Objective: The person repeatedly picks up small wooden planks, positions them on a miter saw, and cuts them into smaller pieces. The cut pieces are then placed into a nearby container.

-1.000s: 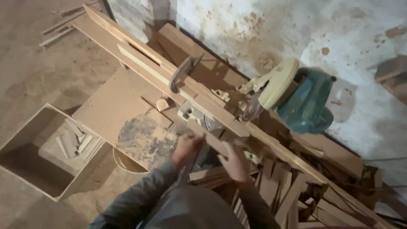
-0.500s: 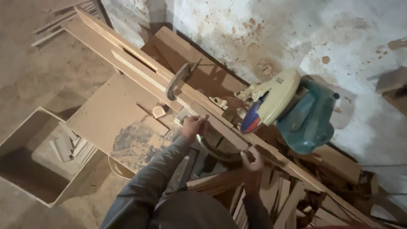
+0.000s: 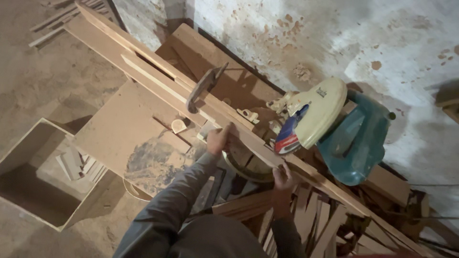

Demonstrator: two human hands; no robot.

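A long narrow wooden strip (image 3: 253,143) lies across the base of a mitre saw (image 3: 330,124), under its cream blade guard and teal motor housing. My left hand (image 3: 218,139) grips the strip's left part, just left of the blade. My right hand (image 3: 283,177) holds the strip lower right, nearer to me. The saw head is up, above the strip. My grey sleeves run down to the bottom edge.
A metal clamp (image 3: 203,86) stands on the long wooden fence (image 3: 143,67) at the left. A flat board with sawdust (image 3: 138,143) adjoins the saw. A wooden box (image 3: 43,177) holds offcuts at lower left. Several cut strips (image 3: 325,220) pile at lower right. A stained wall is behind.
My view has shifted left and closer. Both hands have moved apart along the strip, the left one up to the saw base, the right one out to the right.
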